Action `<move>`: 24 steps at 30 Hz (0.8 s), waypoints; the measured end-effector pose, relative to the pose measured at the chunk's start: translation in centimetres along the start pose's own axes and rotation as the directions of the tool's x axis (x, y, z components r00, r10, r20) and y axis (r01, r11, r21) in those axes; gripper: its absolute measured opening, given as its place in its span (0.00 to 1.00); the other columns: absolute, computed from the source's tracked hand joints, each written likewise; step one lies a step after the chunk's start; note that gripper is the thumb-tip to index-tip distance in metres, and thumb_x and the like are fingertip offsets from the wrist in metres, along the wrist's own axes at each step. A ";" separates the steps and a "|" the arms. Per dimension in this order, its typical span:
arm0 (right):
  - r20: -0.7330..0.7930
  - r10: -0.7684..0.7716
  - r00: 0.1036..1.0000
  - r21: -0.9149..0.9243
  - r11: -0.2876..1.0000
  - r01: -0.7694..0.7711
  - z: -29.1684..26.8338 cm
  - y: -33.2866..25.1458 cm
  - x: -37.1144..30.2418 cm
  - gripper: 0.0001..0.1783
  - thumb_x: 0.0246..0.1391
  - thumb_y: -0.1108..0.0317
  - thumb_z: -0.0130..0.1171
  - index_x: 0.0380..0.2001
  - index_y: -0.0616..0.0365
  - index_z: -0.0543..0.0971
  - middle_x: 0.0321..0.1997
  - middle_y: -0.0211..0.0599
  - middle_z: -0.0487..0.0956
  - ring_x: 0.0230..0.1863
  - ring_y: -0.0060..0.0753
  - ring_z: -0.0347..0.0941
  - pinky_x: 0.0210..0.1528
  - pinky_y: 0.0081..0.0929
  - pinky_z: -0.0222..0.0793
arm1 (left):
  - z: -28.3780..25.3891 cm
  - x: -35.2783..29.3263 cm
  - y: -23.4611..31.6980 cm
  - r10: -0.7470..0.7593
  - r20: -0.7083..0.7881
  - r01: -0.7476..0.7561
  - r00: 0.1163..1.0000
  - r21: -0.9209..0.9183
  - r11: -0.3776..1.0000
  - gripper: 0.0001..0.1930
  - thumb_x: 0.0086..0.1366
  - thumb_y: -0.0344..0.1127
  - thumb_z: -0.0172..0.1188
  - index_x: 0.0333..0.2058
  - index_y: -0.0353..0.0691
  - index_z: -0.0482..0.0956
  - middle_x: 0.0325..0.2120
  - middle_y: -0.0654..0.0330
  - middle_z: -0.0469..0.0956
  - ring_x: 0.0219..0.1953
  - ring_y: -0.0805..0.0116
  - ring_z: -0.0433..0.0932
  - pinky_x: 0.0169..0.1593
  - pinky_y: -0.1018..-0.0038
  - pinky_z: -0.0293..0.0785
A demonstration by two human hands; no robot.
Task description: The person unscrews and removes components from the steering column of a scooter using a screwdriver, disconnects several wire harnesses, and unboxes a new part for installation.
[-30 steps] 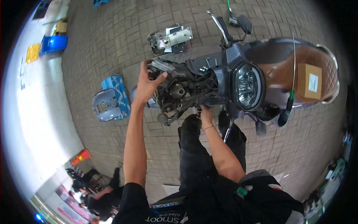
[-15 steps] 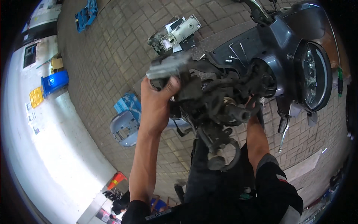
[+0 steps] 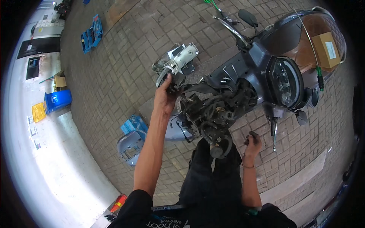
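The dark scooter (image 3: 243,60) stands with its front cover off, and its bared front frame (image 3: 207,114) of black tubes, cables and brackets lies right before me. My left hand (image 3: 164,99) is closed on a black-and-grey part (image 3: 176,80) with a pale curved edge, held at the left end of that frame. Whether the part is still joined to it by a cable, I cannot tell. Low on the right, beside the frame, my right hand (image 3: 252,147) has curled fingers around something small and dark. That thing's kind is not clear.
Beyond my left hand a silver metal housing (image 3: 186,55) lies on the paving. Hex keys (image 3: 230,71) rest on the scooter's floorboard. A grey body panel (image 3: 130,146) and a blue case (image 3: 134,125) are at left. A cardboard box (image 3: 326,49) and green-handled screwdriver (image 3: 319,79) sit on the seat.
My left hand has moved away from me with the black-and-grey part. My right hand has come out from behind the frame to its right side. The view has shifted, showing more of the scooter.
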State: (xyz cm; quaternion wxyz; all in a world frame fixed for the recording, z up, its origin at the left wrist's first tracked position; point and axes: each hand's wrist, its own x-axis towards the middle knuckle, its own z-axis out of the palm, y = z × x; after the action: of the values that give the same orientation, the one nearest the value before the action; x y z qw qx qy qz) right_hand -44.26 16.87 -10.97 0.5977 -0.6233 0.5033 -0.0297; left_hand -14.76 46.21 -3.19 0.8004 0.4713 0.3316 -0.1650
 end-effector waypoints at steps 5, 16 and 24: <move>0.100 -0.554 0.826 0.034 0.832 0.554 1.6 -18.2 -8.6 0.08 0.59 0.76 0.57 0.39 0.67 0.81 0.35 0.42 0.81 0.32 0.32 0.76 0.35 0.30 0.72 | -0.4 -1.0 -0.9 0.035 0.013 -0.034 0.999 -0.088 0.996 0.20 0.68 0.42 0.68 0.55 0.47 0.76 0.49 0.62 0.80 0.54 0.62 0.77 0.60 0.49 0.69; 0.473 -0.551 0.688 -0.243 0.669 0.703 22.0 -18.4 -11.0 0.21 0.62 0.58 0.60 0.47 0.68 0.78 0.49 0.51 0.78 0.52 0.56 0.74 0.60 0.50 0.66 | -2.8 -3.0 -1.5 0.089 0.099 -0.077 0.991 -0.118 0.990 0.21 0.69 0.41 0.66 0.56 0.42 0.73 0.46 0.60 0.81 0.50 0.61 0.79 0.55 0.56 0.77; 0.433 -0.309 0.847 -0.491 0.707 0.509 24.5 -19.0 -11.0 0.26 0.56 0.47 0.67 0.35 0.65 0.81 0.38 0.56 0.82 0.45 0.61 0.78 0.50 0.52 0.71 | -8.3 -2.5 -0.7 -0.098 0.436 0.181 0.894 -0.153 0.972 0.37 0.69 0.63 0.58 0.64 0.39 0.68 0.56 0.50 0.76 0.51 0.60 0.80 0.53 0.64 0.79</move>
State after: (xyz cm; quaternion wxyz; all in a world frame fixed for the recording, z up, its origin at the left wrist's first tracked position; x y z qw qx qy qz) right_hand -22.81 37.49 3.01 0.4252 -0.8701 0.2303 0.0951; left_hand -20.04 52.89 -4.73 0.8807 0.3205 0.1960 -0.2886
